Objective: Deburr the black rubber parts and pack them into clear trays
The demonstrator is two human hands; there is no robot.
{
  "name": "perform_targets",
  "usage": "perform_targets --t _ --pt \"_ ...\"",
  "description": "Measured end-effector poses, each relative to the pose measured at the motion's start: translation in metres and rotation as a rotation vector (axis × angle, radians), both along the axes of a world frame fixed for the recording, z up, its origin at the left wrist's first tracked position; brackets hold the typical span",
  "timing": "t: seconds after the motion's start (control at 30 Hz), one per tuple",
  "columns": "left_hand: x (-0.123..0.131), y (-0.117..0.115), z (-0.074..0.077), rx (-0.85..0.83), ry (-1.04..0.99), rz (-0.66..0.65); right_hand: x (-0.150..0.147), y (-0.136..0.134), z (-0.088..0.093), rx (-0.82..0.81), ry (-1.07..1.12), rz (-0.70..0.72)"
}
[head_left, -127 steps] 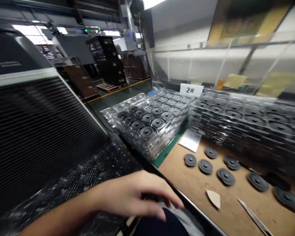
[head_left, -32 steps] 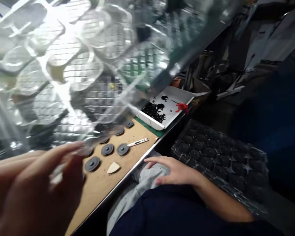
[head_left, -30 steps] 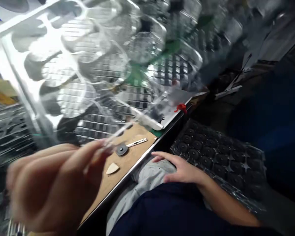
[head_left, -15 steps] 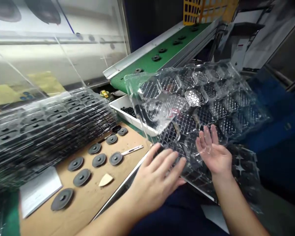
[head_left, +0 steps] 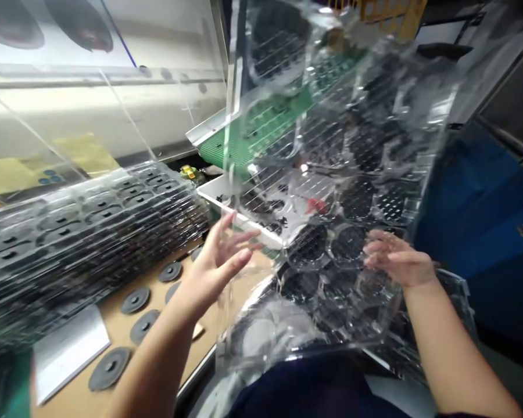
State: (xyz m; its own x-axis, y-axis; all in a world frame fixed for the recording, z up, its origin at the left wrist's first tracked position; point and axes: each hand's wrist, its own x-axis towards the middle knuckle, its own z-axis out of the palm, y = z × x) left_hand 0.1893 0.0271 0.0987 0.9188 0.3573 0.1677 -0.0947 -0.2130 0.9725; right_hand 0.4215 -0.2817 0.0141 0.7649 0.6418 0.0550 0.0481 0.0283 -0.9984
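Note:
A clear plastic tray (head_left: 353, 238) with rows of round pockets stands upright in front of me, blurred by motion. My left hand (head_left: 215, 258) is at its left edge, the thumb apart from the fingers and the fingertips reaching past the edge. At the right edge my right hand (head_left: 401, 261) has curled fingers, partly seen through the plastic. The hands support the tray between them; exact finger contact is blurred. To the left, grey round discs with a central knob (head_left: 108, 368) lie on a brown board (head_left: 65, 400).
A tall stack of similar clear trays (head_left: 91, 249) stands at left. A green conveyor belt (head_left: 211, 148) rises behind my tray, with a white bin (head_left: 213, 188) at its foot. A white sheet (head_left: 70, 354) lies on the board. Another clear tray (head_left: 455, 290) is at lower right.
The tray has swung from a slant to upright. My left hand has moved left to its left edge and turned; my right hand has shifted slightly right, its fingers now curled inward.

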Motion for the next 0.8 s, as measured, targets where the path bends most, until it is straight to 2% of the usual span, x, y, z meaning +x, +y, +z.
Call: perform_targets --t 0.07,0.13,0.2,0.23,0.3,0.37,0.43,0.5,0.57,0.63,0.67,0.73,0.8 --pt "0.004 0.002 -0.011 -0.284 0.026 -0.078 0.0 0.014 0.008 0.005 -0.083 -0.06" --pt "0.005 -0.001 -0.017 -0.444 -0.003 0.001 -0.005 0.029 0.019 0.076 -0.22 -0.251" --pt "0.007 -0.008 -0.021 -0.529 -0.059 0.115 -0.017 0.045 0.032 0.124 -0.456 -0.477" --pt "0.008 -0.013 -0.022 -0.562 -0.073 0.142 -0.025 0.053 0.038 0.1 -0.594 -0.53" --pt "0.011 -0.026 -0.026 -0.611 -0.071 0.169 -0.041 0.071 0.047 -0.038 -0.911 -0.539" --pt "0.015 -0.046 -0.034 -0.636 -0.067 0.185 -0.052 0.089 0.05 -0.202 -1.136 -0.5" --pt "0.019 -0.069 -0.047 -0.646 -0.081 0.203 -0.053 0.102 0.047 -0.302 -1.234 -0.544" --pt "0.023 -0.093 -0.064 -0.674 -0.113 0.173 -0.044 0.102 0.041 -0.342 -1.258 -0.588" --pt "0.024 -0.111 -0.08 -0.7 -0.124 0.012 -0.027 0.086 0.035 -0.374 -1.285 -0.584" --pt "0.025 -0.118 -0.091 -0.669 -0.064 -0.154 -0.003 0.054 0.034 -0.461 -1.351 -0.567" --pt "0.025 -0.117 -0.094 -0.64 -0.001 -0.189 0.011 0.034 0.035 -0.542 -1.387 -0.551" --pt "0.022 -0.109 -0.1 -0.597 0.126 -0.141 0.041 -0.007 0.038 -0.666 -1.431 -0.516" --pt "0.017 -0.098 -0.107 -0.598 0.212 -0.031 0.069 -0.047 0.037 -0.725 -1.418 -0.441"
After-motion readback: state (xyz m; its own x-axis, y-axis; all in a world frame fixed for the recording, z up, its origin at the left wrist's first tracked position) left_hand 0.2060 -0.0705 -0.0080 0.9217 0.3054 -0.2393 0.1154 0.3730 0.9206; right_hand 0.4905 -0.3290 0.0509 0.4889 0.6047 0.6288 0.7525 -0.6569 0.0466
